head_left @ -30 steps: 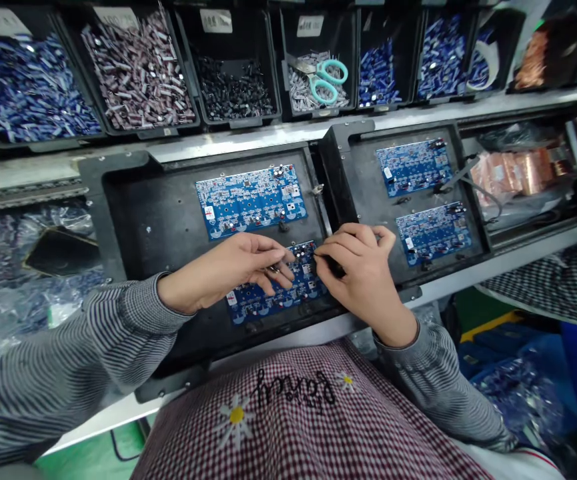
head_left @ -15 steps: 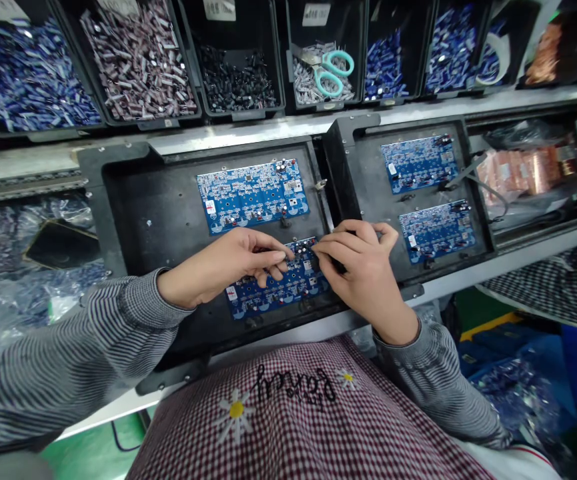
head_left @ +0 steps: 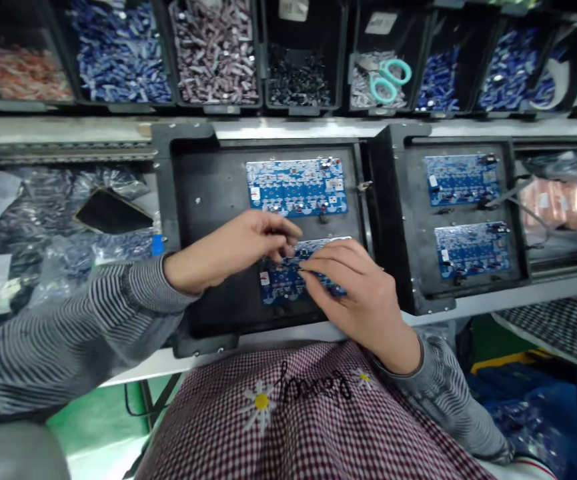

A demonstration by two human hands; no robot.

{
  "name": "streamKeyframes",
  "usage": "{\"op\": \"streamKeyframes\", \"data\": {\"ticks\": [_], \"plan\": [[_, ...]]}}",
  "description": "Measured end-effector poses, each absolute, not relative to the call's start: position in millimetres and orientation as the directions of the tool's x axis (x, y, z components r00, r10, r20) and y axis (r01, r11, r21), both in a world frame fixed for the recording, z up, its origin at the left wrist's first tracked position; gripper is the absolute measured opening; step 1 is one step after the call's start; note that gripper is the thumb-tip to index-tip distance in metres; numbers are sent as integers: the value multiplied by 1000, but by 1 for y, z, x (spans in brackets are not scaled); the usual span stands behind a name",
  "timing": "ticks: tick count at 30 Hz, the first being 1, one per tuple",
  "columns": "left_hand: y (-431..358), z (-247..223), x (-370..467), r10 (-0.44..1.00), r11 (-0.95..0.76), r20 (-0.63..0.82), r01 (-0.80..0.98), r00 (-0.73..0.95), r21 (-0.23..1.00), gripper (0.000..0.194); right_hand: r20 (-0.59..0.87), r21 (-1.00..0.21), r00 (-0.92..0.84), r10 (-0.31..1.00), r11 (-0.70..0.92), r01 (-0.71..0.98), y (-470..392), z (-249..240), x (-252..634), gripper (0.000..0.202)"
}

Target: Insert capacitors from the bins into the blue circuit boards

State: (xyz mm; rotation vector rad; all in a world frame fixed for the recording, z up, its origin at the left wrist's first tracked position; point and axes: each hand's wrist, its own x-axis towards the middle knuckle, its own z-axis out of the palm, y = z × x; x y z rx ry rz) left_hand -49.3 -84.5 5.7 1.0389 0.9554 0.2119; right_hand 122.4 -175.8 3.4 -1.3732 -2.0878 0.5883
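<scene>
near circuit board [head_left: 288, 277]: blue, lying flat in the front half of the black carrier tray [head_left: 208, 200], partly covered by both hands.
left hand [head_left: 238, 250]: reaching in from the left, fingers curled and pinched together over the board's upper left part; something small seems to sit between the fingertips but it is too small to tell what.
right hand [head_left: 363, 297]: reaching in from the right, lying across the board's right part, thumb and forefinger pressed together at the board's middle; what they pinch cannot be told.
far circuit board [head_left: 295, 187]: blue, in the rear half of the same tray, just beyond the left hand, untouched.
second carrier tray [head_left: 413, 220]: black, just to the right of the first, holding two more blue boards [head_left: 461, 180], one behind the other.
parts bins [head_left: 298, 47]: a row along the back above the counter, filled with blue, purplish, black and silver components.
scissors [head_left: 385, 79]: teal handles, lying in the bin of silver parts.
plastic bags [head_left: 53, 220]: clear, heaped left of the tray.
sleeves: grey striped; chequered red apron [head_left: 293, 413] with daisy motifs at the front edge.
</scene>
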Motion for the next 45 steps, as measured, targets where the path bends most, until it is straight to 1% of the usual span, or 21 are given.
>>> {"op": "streamKeyframes", "data": {"ticks": [2, 4, 6, 10, 13, 19, 31, 37, 39, 42, 43, 45], "plan": [[-81, 8, -62, 630, 510, -544, 233, 554, 828, 19, 167, -656, -377, 911, 388, 647, -178, -4, 108, 15], [-78, 9, -72, 636, 515, -532, 206, 558, 832, 15, 120, -660, -424, 898, 391, 642, -181, -11, 96, 16], [-78, 6, -79, 629, 516, -524, 196, 574, 834, 11, 100, -652, -434, 895, 389, 651, -183, -15, 89, 16], [-83, -4, -85, 622, 479, -477, 181, 621, 859, 9, 97, -629, -455, 885, 409, 661, -185, -15, 84, 14], [-85, -9, -86, 644, 452, -459, 179, 612, 874, 10, 82, -612, -468, 880, 415, 673, -186, -14, 84, 12], [-86, -13, -87, 624, 460, -484, 213, 614, 862, 15, 62, -602, -493, 868, 427, 675, -185, -13, 84, 11], [-83, -15, -87, 621, 473, -495, 213, 607, 855, 15, 32, -614, -525, 851, 431, 661, -179, -11, 85, 11], [-83, -17, -87, 613, 481, -494, 204, 617, 852, 14, 50, -638, -581, 812, 473, 607, -177, -7, 88, 17], [-84, -17, -87, 604, 497, -497, 193, 622, 846, 13, 78, -645, -539, 839, 455, 614, -173, -2, 89, 18], [-83, -13, -88, 554, 564, -509, 153, 658, 811, 11, 191, -568, -408, 893, 439, 696, -159, 10, 91, 19], [-83, -10, -89, 531, 605, -516, 126, 672, 787, 11, 219, -535, -395, 892, 448, 716, -151, 14, 91, 19], [-82, -6, -89, 510, 695, -537, 47, 672, 718, 13, 231, -505, -430, 873, 486, 713, -132, 18, 91, 16]]}}
